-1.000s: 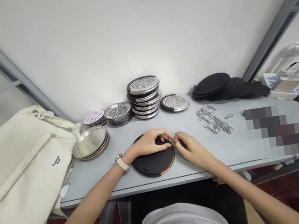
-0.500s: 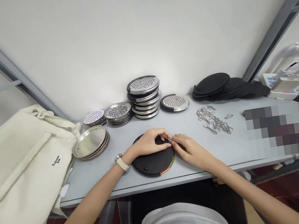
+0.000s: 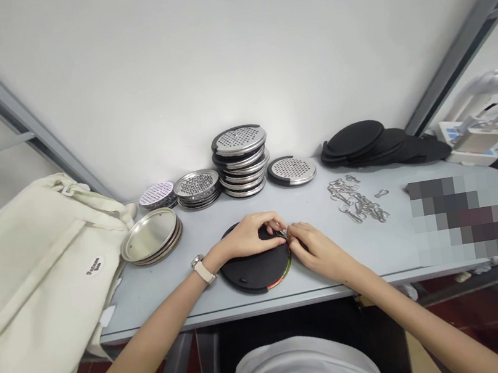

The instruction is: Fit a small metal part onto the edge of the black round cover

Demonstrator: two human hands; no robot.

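A round black cover [image 3: 262, 272] lies flat on the table in front of me, with a red, yellow and green rim showing on its lower right edge. My left hand [image 3: 259, 235] reaches over it from the left, thumb and fingers pinched at its upper right edge. From the other side, my right hand [image 3: 308, 243] meets it with closed fingertips. Between the fingertips shows a bit of a small, shiny metal carabiner clip [image 3: 283, 235], mostly hidden by the fingers.
Behind the hands stand stacks of round metal graters [image 3: 242, 165], with one grater [image 3: 292, 170] beside them. Round metal lids [image 3: 151, 235] are piled at left, near a cream backpack [image 3: 34, 287]. At right lie loose metal clips [image 3: 359, 204] and black covers [image 3: 357, 139].
My fingertips have shifted slightly at the cover's edge, and the metal clip between them sits at a different angle. The cover and everything else stay in place.
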